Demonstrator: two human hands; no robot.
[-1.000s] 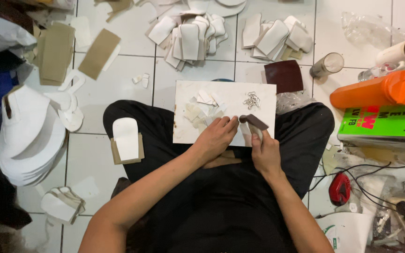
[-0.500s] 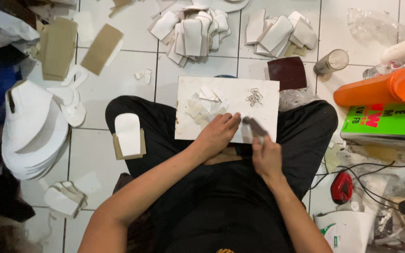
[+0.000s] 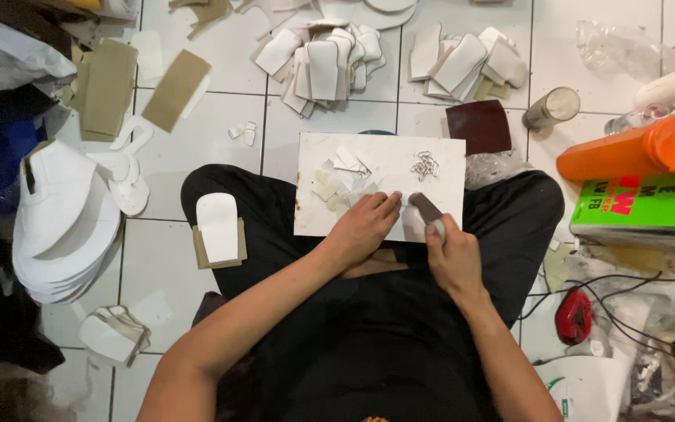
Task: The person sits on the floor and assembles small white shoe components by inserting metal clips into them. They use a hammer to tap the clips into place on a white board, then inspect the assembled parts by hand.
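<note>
We note a white tiled floor point(image 3: 197, 144) strewn with white cut pieces point(image 3: 322, 62). A white board point(image 3: 376, 160) lies across the lap; the left hand point(image 3: 365, 228) presses flat on it, the right hand point(image 3: 451, 254) closed around a dark tool point(image 3: 426, 209).

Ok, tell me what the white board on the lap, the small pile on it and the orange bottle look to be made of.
White board: stiff, matte, flat with worn marks, maybe coated wood or plastic. Small pile of buckles: thin silvery loops with a glint, likely metal. Orange bottle: smooth, slightly glossy, probably plastic. The right hand holds a dark tool; its material is unclear.
</note>
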